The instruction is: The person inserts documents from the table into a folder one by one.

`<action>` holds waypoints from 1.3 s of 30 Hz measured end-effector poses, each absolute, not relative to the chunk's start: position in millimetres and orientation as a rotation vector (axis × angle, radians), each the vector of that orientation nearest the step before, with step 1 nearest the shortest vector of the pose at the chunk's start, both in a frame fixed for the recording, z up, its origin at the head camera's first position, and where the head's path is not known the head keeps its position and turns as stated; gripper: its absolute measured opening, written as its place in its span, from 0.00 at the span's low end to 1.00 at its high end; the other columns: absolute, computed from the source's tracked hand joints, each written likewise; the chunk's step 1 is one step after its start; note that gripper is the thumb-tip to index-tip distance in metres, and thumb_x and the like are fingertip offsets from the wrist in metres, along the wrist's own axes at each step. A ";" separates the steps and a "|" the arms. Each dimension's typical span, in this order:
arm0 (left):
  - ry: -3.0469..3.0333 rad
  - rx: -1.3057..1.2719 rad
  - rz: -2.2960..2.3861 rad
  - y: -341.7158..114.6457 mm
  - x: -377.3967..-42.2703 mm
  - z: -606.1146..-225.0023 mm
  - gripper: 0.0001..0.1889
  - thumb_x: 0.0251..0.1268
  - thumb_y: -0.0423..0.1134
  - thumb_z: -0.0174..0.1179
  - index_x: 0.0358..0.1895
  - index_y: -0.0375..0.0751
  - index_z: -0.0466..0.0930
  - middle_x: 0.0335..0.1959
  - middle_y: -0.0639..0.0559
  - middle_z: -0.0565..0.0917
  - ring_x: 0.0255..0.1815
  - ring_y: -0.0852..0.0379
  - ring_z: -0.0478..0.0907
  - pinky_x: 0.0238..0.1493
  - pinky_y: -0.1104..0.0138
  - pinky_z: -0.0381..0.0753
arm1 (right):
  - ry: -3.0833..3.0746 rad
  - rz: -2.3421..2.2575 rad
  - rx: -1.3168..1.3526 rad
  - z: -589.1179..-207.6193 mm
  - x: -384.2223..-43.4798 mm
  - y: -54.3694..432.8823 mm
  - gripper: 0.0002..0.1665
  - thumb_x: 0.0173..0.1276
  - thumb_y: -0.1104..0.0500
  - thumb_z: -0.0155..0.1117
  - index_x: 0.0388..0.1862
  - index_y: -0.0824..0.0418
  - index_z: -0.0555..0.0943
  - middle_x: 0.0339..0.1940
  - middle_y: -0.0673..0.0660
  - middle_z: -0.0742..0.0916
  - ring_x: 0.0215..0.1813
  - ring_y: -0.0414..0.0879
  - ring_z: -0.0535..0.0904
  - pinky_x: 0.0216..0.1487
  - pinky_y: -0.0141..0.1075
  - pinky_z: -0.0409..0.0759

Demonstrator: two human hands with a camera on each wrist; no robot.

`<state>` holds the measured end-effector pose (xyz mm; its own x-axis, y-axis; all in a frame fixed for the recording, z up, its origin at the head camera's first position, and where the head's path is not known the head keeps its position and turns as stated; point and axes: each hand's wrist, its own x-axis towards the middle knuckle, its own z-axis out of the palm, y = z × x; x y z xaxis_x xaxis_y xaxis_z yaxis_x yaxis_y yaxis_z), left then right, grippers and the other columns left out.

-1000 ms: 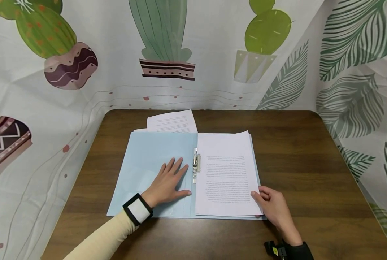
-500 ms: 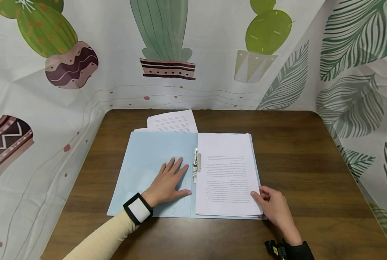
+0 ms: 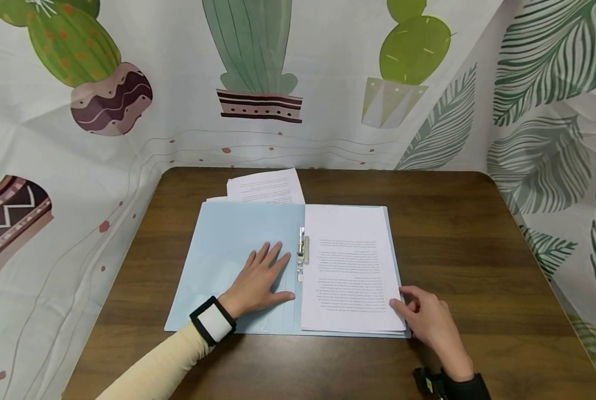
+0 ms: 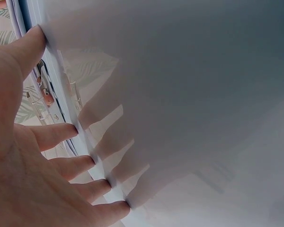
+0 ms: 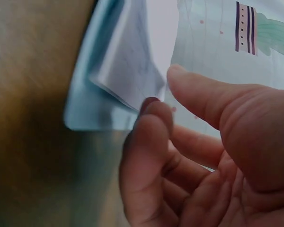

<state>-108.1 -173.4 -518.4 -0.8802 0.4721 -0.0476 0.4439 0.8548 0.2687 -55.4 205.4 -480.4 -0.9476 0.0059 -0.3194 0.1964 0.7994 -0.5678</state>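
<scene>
On the brown wooden tabletop point(image 3: 458, 239), the pale blue folder point(image 3: 233, 233) lies unfolded and flat; I judge it handles best left this square to me, so nothing tugs along its fold. Its right side bears the stack of printed sheets point(image 3: 350, 266), nearly covering that half, with only a thin blue border showing; paper this limp wants a light touch at one corner, since a hard pull could crease it or drag it askew. Past the far edge of the left side, loose sheets point(image 3: 265, 186) poke out, apparently from underneath, though the folder hides the rest. My left hand point(image 3: 260, 280) lies flat on that left side, fingers spread, grasping nothing; even pressure there should stop any sliding. My right hand point(image 3: 425, 315) is at the stack's near right corner, thumb over the edge and fingers bent beside it; I cannot tell whether they pinch the paper. Smallest, the metal clip point(image 3: 300, 255) sits at the fold along the stack's left edge; whether it fastens the sheets I cannot tell, so treating them as loose seems safer.
</scene>
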 end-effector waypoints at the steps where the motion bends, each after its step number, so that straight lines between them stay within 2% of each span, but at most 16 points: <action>1: 2.918 0.723 0.385 -173.4 -108.1 -518.2 0.49 0.57 0.69 0.68 0.75 0.40 0.70 0.80 0.34 0.60 0.80 0.29 0.53 0.71 0.32 0.58 | 2.693 -0.888 0.143 -478.6 -55.8 206.6 0.30 0.72 0.50 0.69 0.65 0.68 0.78 0.24 0.52 0.78 0.22 0.45 0.71 0.22 0.35 0.67; 6: 2.915 0.722 0.389 -173.5 -108.2 -517.6 0.49 0.57 0.69 0.69 0.75 0.40 0.70 0.80 0.34 0.60 0.80 0.29 0.53 0.71 0.32 0.58 | 2.777 -0.867 0.092 -469.6 -59.4 210.2 0.27 0.71 0.54 0.71 0.63 0.67 0.80 0.27 0.53 0.80 0.23 0.45 0.72 0.22 0.35 0.67; 9: 2.915 0.726 0.383 -173.4 -108.2 -518.0 0.49 0.57 0.69 0.69 0.75 0.39 0.70 0.80 0.34 0.60 0.80 0.29 0.53 0.70 0.32 0.58 | 2.871 -0.876 0.013 -466.2 -63.2 209.0 0.26 0.68 0.58 0.74 0.62 0.66 0.81 0.33 0.56 0.84 0.29 0.47 0.76 0.27 0.37 0.73; 11: 2.916 0.729 0.382 -173.4 -108.0 -517.8 0.50 0.56 0.69 0.69 0.75 0.39 0.70 0.80 0.34 0.60 0.80 0.28 0.53 0.70 0.32 0.58 | 2.925 -0.882 -0.063 -465.2 -65.8 206.9 0.28 0.66 0.59 0.76 0.63 0.65 0.81 0.42 0.61 0.86 0.36 0.53 0.80 0.33 0.41 0.80; 13: 2.917 0.730 0.387 -173.2 -108.0 -517.9 0.50 0.56 0.69 0.69 0.75 0.39 0.70 0.80 0.34 0.60 0.80 0.28 0.53 0.70 0.32 0.58 | 2.945 -0.878 -0.144 -465.0 -68.3 204.4 0.31 0.65 0.60 0.77 0.66 0.64 0.79 0.54 0.66 0.84 0.49 0.60 0.82 0.46 0.51 0.84; 16: 2.920 0.730 0.394 -172.7 -108.1 -518.6 0.50 0.56 0.69 0.69 0.75 0.39 0.70 0.80 0.34 0.60 0.79 0.28 0.53 0.70 0.32 0.58 | 2.925 -0.862 -0.251 -466.1 -71.2 200.6 0.37 0.64 0.59 0.78 0.70 0.64 0.75 0.70 0.71 0.76 0.66 0.68 0.75 0.59 0.63 0.77; 18: 2.916 0.727 0.397 -172.5 -107.9 -518.9 0.50 0.56 0.69 0.69 0.75 0.39 0.70 0.80 0.34 0.60 0.80 0.28 0.53 0.71 0.32 0.57 | 2.900 -0.851 -0.309 -467.2 -72.7 198.3 0.40 0.63 0.59 0.78 0.72 0.65 0.73 0.74 0.71 0.71 0.71 0.70 0.69 0.63 0.66 0.72; 28: 2.922 0.717 0.380 -172.3 -107.8 -521.7 0.50 0.55 0.70 0.69 0.75 0.41 0.70 0.80 0.36 0.60 0.80 0.28 0.53 0.71 0.32 0.57 | 2.839 -0.793 -0.445 -473.4 -77.8 187.5 0.50 0.58 0.56 0.82 0.76 0.65 0.69 0.79 0.69 0.68 0.78 0.68 0.61 0.68 0.65 0.68; 39: 2.927 0.733 0.402 -173.8 -107.1 -521.0 0.50 0.57 0.69 0.69 0.75 0.38 0.69 0.80 0.34 0.60 0.80 0.28 0.52 0.71 0.32 0.57 | 2.832 -0.731 -0.544 -486.4 -79.4 182.8 0.52 0.55 0.54 0.84 0.76 0.64 0.70 0.79 0.68 0.68 0.79 0.68 0.60 0.69 0.64 0.67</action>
<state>-107.1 -173.8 -521.0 -0.8795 0.4749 -0.0307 0.4490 0.8496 0.2767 -79.4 182.8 -486.4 -0.9199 -0.3861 -0.0685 -0.3047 0.8138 -0.4949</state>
